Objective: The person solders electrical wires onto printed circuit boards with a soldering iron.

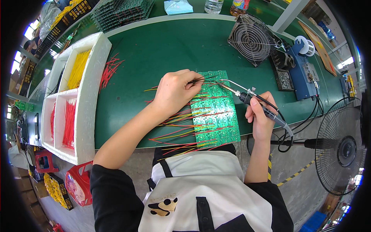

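A green circuit board panel [222, 112] lies at the near edge of the bench, with red, yellow and black wires [176, 133] sticking out from its left side. My left hand [176, 91] is closed in a pinch on thin black wires [197, 80] over the panel's upper left corner. In my right hand [262, 118] is a soldering iron [247, 99], held like a pen. Its tip points left and meets the panel's upper part, close to the black wires. A thin metal feed tube [230, 82] clamped to the iron curves toward the same spot.
A white foam box [87, 112] with yellow wires [79, 69] and red wires [69, 123] stands at left, loose red wires [110, 71] beside it. At the back right are a square fan [251, 40] and a blue solder feeder [301, 73]. Stacked boards [121, 15] stand behind; a floor fan [344, 149] is at right.
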{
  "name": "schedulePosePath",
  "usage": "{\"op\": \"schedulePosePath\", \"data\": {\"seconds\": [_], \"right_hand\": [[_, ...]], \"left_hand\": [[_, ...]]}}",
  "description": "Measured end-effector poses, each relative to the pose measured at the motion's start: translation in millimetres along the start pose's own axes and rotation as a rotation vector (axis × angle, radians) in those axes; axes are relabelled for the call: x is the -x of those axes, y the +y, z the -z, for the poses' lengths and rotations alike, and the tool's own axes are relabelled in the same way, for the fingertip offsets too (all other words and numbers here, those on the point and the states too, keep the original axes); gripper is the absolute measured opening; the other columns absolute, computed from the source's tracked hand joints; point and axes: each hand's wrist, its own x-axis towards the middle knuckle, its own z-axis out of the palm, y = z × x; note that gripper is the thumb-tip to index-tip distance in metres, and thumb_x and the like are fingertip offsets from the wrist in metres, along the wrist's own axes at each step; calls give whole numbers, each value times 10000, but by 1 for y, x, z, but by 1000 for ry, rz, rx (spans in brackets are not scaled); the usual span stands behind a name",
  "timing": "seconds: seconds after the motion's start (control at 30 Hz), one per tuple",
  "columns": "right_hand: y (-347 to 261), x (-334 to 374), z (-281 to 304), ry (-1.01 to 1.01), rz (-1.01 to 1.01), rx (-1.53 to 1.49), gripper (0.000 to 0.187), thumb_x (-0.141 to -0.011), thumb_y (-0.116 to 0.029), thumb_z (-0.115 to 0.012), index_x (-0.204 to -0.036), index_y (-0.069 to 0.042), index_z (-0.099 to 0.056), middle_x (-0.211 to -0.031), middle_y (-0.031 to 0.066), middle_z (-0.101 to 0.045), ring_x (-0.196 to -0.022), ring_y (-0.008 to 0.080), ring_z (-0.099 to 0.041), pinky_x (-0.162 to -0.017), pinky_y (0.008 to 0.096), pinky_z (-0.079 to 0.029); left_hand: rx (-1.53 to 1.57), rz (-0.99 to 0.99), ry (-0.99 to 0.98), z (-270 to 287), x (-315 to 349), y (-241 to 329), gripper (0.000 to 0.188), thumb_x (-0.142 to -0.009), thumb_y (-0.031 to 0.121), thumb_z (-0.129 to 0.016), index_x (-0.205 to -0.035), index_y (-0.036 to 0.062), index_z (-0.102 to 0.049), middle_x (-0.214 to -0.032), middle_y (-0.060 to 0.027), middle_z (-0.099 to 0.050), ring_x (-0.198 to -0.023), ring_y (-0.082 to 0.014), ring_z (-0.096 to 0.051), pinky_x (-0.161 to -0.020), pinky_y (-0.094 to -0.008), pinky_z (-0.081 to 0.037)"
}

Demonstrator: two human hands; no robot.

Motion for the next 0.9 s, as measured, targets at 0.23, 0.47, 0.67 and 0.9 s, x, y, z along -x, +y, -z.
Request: {"op": "schedulePosePath", "data": {"seconds": [0.23, 0.47, 0.67, 0.9], "right_hand": [[2, -1, 2, 0, 9, -15, 171, -841, -116, -611, -801, -31, -468, -557, 62, -539, -430, 64, -440, -415, 185, -339], [1, -1, 0, 12, 16, -12, 167, -843, -114, -610, -810, -30, -470, -555, 61, -535, -430, 64, -439, -417, 185, -338], [1, -1, 0, 3, 2, -17, 169, -840, -115, -616, -813, -29, -473, -555, 59, -536, -429, 63, -439, -414, 183, -333], [1, 0, 0, 10, 2, -24, 170, -836, -112, -619, -812, -29, -472, -556, 58, -538, -430, 61, -442, -411, 179, -333]], "left_hand": [[-9, -15, 4, 0, 0, 0, 105, -699, 66, -654, -803, 57, -661, -616, -57, -550, -499, -175, -510, -489, -293, -426], [18, -71, 28, -2, 0, -3, 150, -709, 9, -651, -858, 14, -674, -553, -54, -440, -465, -112, -389, -458, -259, -357], [15, -67, 46, -2, 0, -2, 125, -721, 20, -662, -845, 14, -675, -535, -49, -396, -459, -115, -367, -446, -268, -334], [8, -54, 36, -2, 0, -2, 115, -726, 28, -666, -840, 14, -674, -532, -47, -385, -459, -114, -364, -444, -271, -328]]}}
